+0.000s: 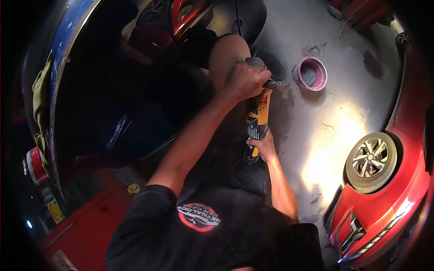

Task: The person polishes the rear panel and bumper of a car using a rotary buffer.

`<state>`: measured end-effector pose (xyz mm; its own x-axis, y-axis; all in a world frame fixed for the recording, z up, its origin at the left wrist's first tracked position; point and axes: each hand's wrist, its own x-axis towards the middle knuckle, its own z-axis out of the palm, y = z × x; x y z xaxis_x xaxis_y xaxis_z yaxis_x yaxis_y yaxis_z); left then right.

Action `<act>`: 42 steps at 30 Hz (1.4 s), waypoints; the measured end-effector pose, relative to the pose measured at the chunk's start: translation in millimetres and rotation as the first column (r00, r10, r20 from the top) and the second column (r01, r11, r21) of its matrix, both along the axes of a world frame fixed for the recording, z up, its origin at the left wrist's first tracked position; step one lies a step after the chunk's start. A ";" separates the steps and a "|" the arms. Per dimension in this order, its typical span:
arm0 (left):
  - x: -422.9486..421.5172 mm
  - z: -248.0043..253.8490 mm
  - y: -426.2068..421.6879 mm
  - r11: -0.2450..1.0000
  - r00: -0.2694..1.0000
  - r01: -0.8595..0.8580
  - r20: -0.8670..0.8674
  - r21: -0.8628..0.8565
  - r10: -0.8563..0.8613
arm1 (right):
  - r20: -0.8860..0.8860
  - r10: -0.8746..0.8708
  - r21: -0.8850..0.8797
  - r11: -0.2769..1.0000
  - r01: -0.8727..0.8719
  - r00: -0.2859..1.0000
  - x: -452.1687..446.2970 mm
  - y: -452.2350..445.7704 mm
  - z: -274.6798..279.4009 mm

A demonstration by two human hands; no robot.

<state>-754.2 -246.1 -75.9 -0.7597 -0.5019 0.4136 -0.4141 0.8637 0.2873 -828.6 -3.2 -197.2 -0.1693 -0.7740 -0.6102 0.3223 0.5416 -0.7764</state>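
Note:
My left hand (pixel 248 80) is closed around the front of a yellow-and-black power polisher (pixel 257 115), close to its head. My right hand (pixel 263 145) grips the rear handle of the same tool. The polisher lies lengthwise in front of my body, its head pointing away from me. A grey rounded part (pixel 256 62) and a dark piece (pixel 275 82) show at the head, partly covered by my left hand. Beside that hand is a bare knee (pixel 229 52). Whether the pad touches a surface, I cannot tell.
A glossy dark car panel (pixel 104 90) fills the left side. On its edge hangs a yellowish cloth (pixel 41 97). A pink bucket (pixel 312 74) stands on the grey floor, near a thin yellow cord (pixel 326 122). At right is a red car (pixel 384 217).

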 end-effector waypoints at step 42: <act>17.2 -22.7 77.6 0.995 0.937 -0.086 0.344 0.060 0.060 | 0.215 0.079 0.070 0.993 -0.096 0.973 17.7 69.3 -37.4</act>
